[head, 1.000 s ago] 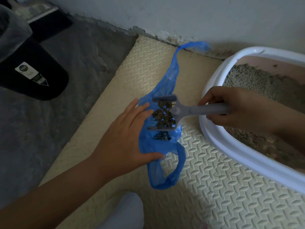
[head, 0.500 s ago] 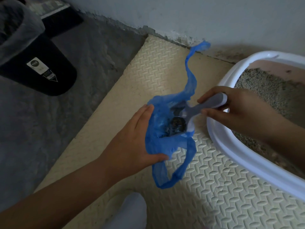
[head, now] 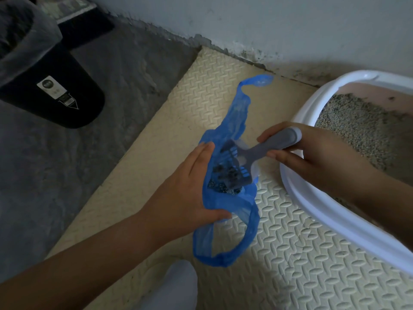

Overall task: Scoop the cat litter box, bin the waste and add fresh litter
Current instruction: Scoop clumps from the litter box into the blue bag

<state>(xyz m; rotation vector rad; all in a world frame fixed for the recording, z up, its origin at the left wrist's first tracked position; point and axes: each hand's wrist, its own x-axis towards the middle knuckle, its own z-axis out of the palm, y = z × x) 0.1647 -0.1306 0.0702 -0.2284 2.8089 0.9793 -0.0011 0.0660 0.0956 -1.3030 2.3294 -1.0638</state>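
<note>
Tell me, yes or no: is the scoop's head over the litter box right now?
No, the scoop is tipped into the blue bag over the mat, left of the litter box.

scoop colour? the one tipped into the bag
Grey scoop, slotted head and handle alike; head view.

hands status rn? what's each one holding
Left hand: closed on the blue bag, holding its mouth open.
Right hand: closed on the grey scoop handle, head tipped into bag.
</note>
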